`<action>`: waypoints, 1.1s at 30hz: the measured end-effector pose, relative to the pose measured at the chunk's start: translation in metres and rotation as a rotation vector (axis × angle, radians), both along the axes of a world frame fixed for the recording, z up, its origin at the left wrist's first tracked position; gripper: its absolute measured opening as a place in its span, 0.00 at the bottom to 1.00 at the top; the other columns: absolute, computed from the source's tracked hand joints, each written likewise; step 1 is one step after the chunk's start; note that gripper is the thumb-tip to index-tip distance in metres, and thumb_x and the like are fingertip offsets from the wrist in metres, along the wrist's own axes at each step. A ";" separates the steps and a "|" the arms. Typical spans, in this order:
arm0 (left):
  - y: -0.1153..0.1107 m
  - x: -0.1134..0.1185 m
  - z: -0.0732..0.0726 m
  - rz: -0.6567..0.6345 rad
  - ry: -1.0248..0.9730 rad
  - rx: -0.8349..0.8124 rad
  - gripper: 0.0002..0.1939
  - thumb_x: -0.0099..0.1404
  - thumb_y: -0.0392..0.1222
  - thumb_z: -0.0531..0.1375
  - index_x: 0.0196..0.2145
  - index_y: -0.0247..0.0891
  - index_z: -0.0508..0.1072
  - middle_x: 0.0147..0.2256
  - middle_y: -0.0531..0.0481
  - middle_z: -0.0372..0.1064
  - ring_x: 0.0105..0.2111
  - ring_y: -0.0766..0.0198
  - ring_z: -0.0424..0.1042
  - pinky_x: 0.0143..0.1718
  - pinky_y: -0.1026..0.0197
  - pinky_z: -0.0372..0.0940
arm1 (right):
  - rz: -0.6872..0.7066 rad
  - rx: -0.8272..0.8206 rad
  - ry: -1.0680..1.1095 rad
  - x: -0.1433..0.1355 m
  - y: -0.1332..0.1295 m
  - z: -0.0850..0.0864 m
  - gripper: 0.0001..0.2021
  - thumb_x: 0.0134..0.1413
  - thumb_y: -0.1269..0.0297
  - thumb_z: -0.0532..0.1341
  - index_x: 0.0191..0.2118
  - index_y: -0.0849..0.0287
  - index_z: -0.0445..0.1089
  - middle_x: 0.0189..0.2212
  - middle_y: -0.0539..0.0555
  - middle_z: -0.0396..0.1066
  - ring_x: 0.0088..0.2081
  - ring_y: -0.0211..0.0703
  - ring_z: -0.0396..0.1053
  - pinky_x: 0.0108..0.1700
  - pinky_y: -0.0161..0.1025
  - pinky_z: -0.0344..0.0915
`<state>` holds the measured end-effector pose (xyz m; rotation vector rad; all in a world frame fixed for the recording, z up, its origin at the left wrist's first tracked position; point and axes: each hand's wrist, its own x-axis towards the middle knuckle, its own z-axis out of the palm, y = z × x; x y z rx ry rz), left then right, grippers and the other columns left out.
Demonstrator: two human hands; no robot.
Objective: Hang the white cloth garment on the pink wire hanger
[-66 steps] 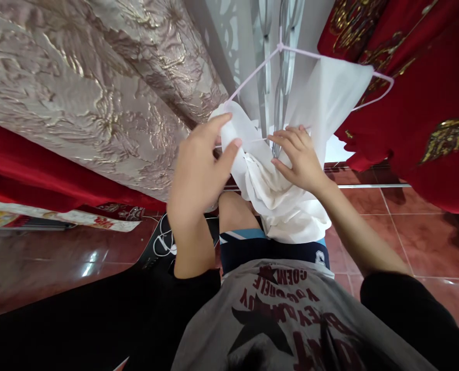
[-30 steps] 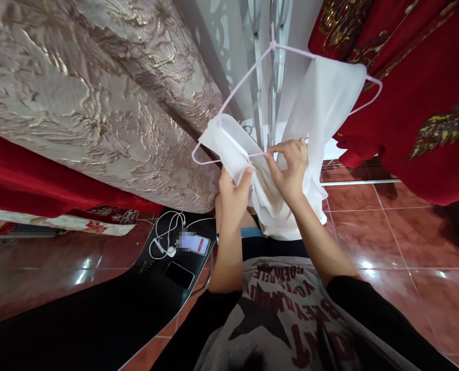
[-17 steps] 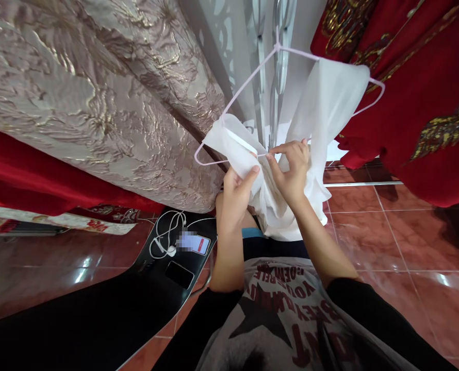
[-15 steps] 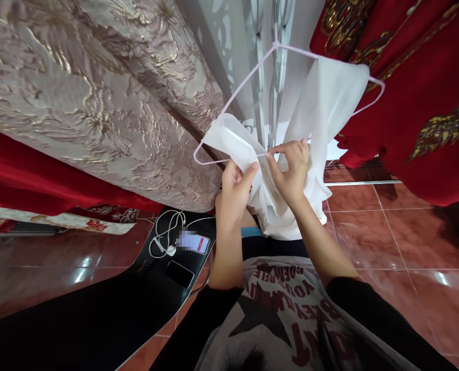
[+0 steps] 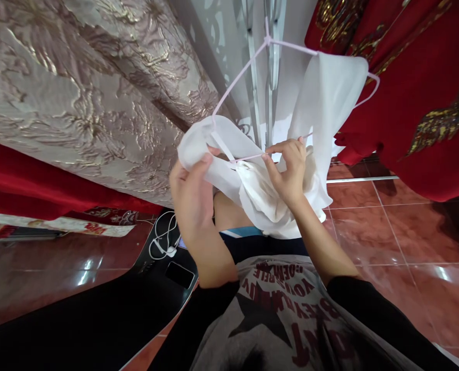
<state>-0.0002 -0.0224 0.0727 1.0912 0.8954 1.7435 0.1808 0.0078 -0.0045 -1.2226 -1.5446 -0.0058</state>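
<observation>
A pale pink hanger (image 5: pixel 240 76) is tilted in front of me, with a thin white garment (image 5: pixel 326 98) draped over it. My left hand (image 5: pixel 194 190) pinches the garment's left shoulder edge, which covers the hanger's left end. Between thumb and index finger, my right hand (image 5: pixel 287 167) grips the hanger's lower bar near its middle. The garment's right shoulder lies over the right arm of the hanger, whose looped end sticks out beyond the cloth. Loose white folds bunch below the bar and rest over my lap.
A shiny embossed pinkish fabric (image 5: pixel 78 87) hangs on the left, and red gold-trimmed fabric (image 5: pixel 415 103) on the right. A black bench (image 5: pixel 78 309) holds white earphones (image 5: pixel 169 250) and a dark phone (image 5: pixel 179 274). Metal rails (image 5: pixel 268 98) stand behind the hanger; red tiles (image 5: pixel 369 237) cover the floor.
My left hand has moved left with the garment's left shoulder, which now covers the hanger's left end. The hanger has shifted slightly left. My right hand stays at the bar.
</observation>
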 end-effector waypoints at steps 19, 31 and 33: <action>0.033 0.006 -0.074 -0.184 -0.309 -0.095 0.24 0.69 0.63 0.53 0.49 0.46 0.75 0.63 0.48 0.69 0.68 0.53 0.62 0.67 0.46 0.64 | -0.022 0.001 0.008 -0.006 0.003 0.000 0.11 0.67 0.54 0.58 0.37 0.55 0.70 0.36 0.49 0.74 0.44 0.40 0.69 0.72 0.55 0.52; 0.027 0.026 -0.058 -0.053 -0.274 -0.103 0.38 0.61 0.84 0.41 0.28 0.43 0.58 0.28 0.47 0.57 0.39 0.52 0.67 0.47 0.51 0.69 | -0.081 0.279 0.248 0.049 -0.022 0.023 0.09 0.64 0.60 0.62 0.48 0.52 0.72 0.46 0.55 0.71 0.51 0.46 0.71 0.54 0.51 0.70; 0.028 0.028 -0.059 -0.062 -0.277 -0.108 0.38 0.61 0.84 0.41 0.28 0.43 0.58 0.28 0.47 0.57 0.39 0.52 0.67 0.44 0.52 0.69 | -0.292 0.289 0.333 0.069 -0.015 0.017 0.19 0.60 0.57 0.66 0.55 0.51 0.69 0.54 0.59 0.68 0.56 0.50 0.69 0.56 0.50 0.69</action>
